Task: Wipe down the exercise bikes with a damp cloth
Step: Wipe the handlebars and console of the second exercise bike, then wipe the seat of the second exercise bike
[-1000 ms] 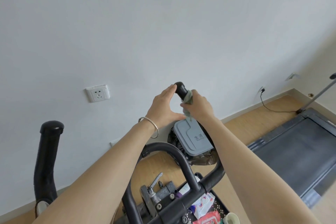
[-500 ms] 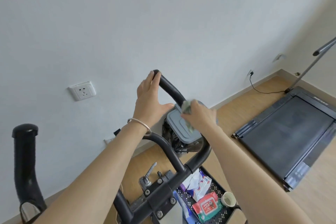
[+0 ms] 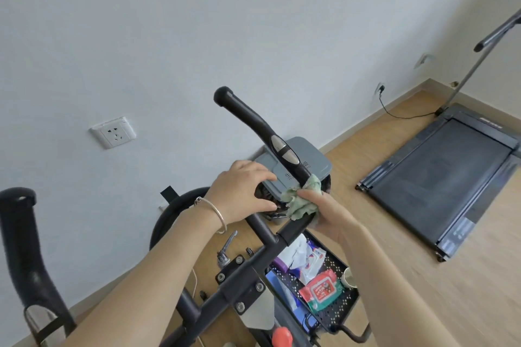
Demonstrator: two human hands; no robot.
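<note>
Wall (image 3: 253, 22): pale, plain, backing the whole scene.
Floor (image 3: 394, 248): light wood boards.
Treadmill (image 3: 439, 175): dark, flat on the floor at the right, well apart from the bike; a grey pole rises from its far end.
Exercise bike (image 3: 245, 270): black frame, seen from above. The right handlebar (image 3: 253, 118) slants up and away, with metal plates halfway along. The left handlebar (image 3: 19, 234) stands upright at the left edge. The centre loop (image 3: 260, 229) rises between them.
Bin (image 3: 313, 158): grey lid, on the floor behind the right handlebar.
Basket (image 3: 338, 310): black, perforated, low beside the bike frame.
Left grip (image 3: 239, 194): fingers and thumb curved round the top of the centre loop, clasping it.
Right grip (image 3: 327, 211): clenched round the cloth and the bar beneath it.
Cloth (image 3: 301, 200): pale green, crumpled, wrapped about the lower right handlebar just below the metal plates. It is pressed there by the right grip, with loose folds spilling out toward the left grip, near it but apart.
Wipes pack (image 3: 321, 290): red and green, lying in the basket.
Socket (image 3: 114, 132): white, on the wall at the left.
Cup (image 3: 349, 279): small, at the basket's right edge, partly hidden by the right forearm.
Bracelet (image 3: 214, 208): thin metal band on the left wrist.
</note>
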